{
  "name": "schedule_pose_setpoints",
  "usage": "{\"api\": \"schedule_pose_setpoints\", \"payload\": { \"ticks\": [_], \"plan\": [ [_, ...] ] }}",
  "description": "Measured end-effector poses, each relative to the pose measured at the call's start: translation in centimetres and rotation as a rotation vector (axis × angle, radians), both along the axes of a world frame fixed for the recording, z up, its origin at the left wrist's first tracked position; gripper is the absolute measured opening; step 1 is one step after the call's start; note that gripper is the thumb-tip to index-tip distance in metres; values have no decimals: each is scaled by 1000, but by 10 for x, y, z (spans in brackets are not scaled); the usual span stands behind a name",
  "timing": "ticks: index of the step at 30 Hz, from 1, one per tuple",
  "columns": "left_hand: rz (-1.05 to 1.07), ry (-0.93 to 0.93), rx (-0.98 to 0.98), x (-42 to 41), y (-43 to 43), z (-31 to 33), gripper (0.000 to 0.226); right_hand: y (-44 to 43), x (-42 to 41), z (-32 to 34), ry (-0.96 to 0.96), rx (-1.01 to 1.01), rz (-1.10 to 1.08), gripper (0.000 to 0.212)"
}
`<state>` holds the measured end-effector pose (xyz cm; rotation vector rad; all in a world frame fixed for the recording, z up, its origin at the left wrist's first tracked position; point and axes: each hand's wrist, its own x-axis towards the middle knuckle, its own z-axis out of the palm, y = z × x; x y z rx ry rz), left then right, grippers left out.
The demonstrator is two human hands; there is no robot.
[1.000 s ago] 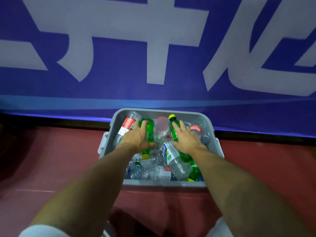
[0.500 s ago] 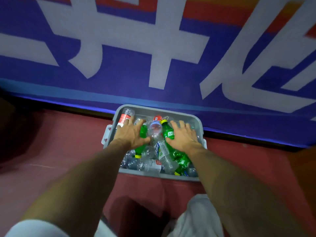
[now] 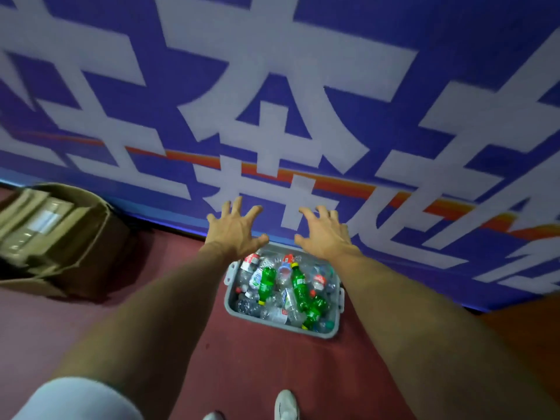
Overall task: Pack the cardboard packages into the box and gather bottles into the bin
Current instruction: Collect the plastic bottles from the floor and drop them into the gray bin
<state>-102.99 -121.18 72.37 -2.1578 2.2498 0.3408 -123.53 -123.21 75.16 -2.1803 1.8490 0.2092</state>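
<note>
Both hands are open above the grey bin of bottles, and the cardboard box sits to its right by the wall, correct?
No. The head view shows the cardboard box to the left of the grey bin, not its right. The left hand and right hand are indeed open above the bottles.

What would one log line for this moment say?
left hand open | right hand open | bin holds bottles | box holds packages
</note>
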Motion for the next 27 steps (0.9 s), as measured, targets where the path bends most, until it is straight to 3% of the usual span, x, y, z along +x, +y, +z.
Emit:
{"api": "schedule_pose_setpoints", "payload": {
  "ticks": [5, 15, 21, 27],
  "plan": [
    [102, -25, -98, 28, 15, 64, 71, -4, 23, 62, -26, -100, 76, 68],
    [476, -25, -164, 72, 111, 110, 69, 24, 97, 104, -40, -132, 411, 62],
    [711, -57, -220, 126, 215, 124, 64, 87, 193, 122, -99, -139, 659, 56],
    [1028, -61, -208, 206, 370, 126, 64, 210, 321, 127, -157, -92, 956, 49]
  ]
}}
